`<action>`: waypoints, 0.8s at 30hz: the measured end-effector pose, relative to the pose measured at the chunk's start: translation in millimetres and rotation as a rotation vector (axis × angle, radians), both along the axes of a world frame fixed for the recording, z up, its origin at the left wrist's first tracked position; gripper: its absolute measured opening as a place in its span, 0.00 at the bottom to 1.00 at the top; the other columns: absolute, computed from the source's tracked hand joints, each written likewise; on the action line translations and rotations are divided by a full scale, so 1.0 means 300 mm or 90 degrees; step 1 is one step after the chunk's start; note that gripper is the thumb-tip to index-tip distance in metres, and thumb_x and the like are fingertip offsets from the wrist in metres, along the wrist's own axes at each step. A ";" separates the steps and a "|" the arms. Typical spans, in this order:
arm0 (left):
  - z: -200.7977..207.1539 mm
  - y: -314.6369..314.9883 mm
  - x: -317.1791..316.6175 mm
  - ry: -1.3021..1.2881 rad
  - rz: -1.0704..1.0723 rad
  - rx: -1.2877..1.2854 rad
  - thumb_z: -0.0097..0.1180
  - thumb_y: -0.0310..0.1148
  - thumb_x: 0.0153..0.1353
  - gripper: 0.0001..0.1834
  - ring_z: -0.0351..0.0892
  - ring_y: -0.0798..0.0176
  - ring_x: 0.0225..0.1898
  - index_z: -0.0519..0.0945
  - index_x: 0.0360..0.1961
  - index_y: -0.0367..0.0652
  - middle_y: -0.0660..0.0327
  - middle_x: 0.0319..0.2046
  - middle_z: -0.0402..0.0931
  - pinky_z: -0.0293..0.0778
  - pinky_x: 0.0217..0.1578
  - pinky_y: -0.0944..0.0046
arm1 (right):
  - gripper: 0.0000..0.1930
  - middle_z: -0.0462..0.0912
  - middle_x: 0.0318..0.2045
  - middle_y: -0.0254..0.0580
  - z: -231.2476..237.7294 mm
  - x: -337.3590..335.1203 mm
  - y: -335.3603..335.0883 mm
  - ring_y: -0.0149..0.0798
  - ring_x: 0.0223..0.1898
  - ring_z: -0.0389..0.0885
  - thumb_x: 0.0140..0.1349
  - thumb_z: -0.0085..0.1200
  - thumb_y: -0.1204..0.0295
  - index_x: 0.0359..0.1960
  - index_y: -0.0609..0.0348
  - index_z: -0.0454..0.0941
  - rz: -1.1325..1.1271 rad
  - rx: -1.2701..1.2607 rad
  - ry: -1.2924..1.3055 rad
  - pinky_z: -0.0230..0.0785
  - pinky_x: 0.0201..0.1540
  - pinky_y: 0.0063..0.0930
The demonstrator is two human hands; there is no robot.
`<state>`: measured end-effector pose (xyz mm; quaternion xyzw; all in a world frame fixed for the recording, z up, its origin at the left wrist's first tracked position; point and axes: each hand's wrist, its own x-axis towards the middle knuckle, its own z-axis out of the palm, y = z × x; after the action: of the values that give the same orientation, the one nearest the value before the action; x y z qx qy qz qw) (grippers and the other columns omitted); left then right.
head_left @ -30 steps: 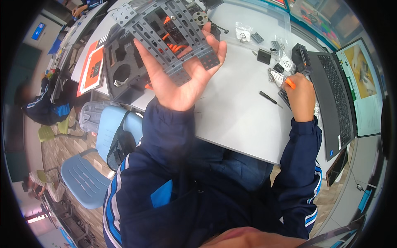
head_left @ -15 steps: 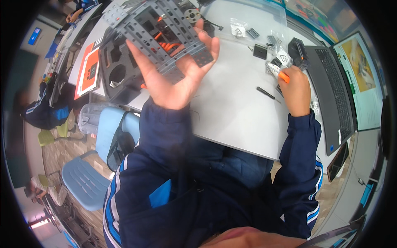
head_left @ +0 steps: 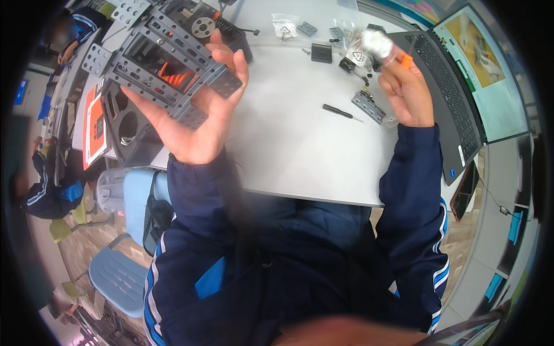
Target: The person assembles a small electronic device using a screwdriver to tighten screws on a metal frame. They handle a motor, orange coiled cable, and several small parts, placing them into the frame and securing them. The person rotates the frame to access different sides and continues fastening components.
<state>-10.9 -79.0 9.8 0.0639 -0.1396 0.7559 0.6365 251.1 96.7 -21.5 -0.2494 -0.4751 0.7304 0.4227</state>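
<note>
The grey perforated frame [head_left: 167, 60] rests across the left hand [head_left: 193, 115] grip's open palm.

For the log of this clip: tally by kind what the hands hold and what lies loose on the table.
Grey frame, in left hand: 1
Clear bag, in right hand: 1
Laptop: 1
Screwdriver: 1
Grey plate: 1
Black block: 1
Total: 6

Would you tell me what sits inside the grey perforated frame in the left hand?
Inside the grey perforated frame, coiled orange wires show. Beams and the left hand hide whatever lies deeper.
</note>
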 end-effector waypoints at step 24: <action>-0.034 0.017 -0.001 0.024 0.039 -0.022 0.76 0.43 0.42 0.59 0.59 0.49 0.54 0.53 0.67 0.26 0.49 0.52 0.61 0.50 0.67 0.42 | 0.08 0.80 0.39 0.37 0.075 0.106 0.048 0.41 0.48 0.75 0.61 0.56 0.81 0.42 0.62 0.74 -0.079 -0.041 0.597 0.70 0.52 0.35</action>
<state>-11.2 -73.9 -0.4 0.0711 -0.1125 0.7762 0.6163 283.0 111.2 1.0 0.0667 -0.1944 0.7517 0.6267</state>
